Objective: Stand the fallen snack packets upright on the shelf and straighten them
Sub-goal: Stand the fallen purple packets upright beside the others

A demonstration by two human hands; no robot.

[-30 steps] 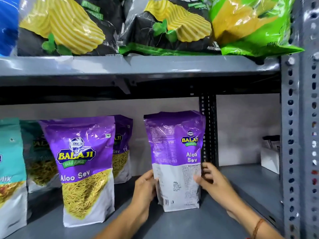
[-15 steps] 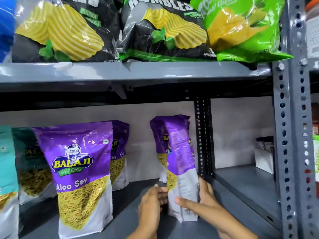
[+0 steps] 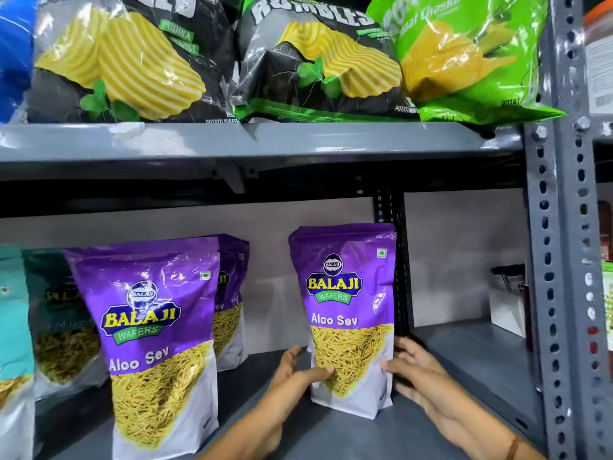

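A purple Aloo Sev packet stands upright on the grey lower shelf, its front label facing me. My left hand grips its lower left edge, thumb across the front. My right hand holds its lower right edge. Another purple Aloo Sev packet stands upright to the left, nearer the shelf front. A third purple packet stands behind that one, mostly hidden.
Teal packets and a darker one stand at the far left. Black and green chip bags lie on the upper shelf. A perforated upright post bounds the right. A small white box sits in the right bay.
The held packet has been turned from back-facing, through edge-on, to front-facing, and both hands have shifted to its lower edges. The camera view has dropped slightly leftward.
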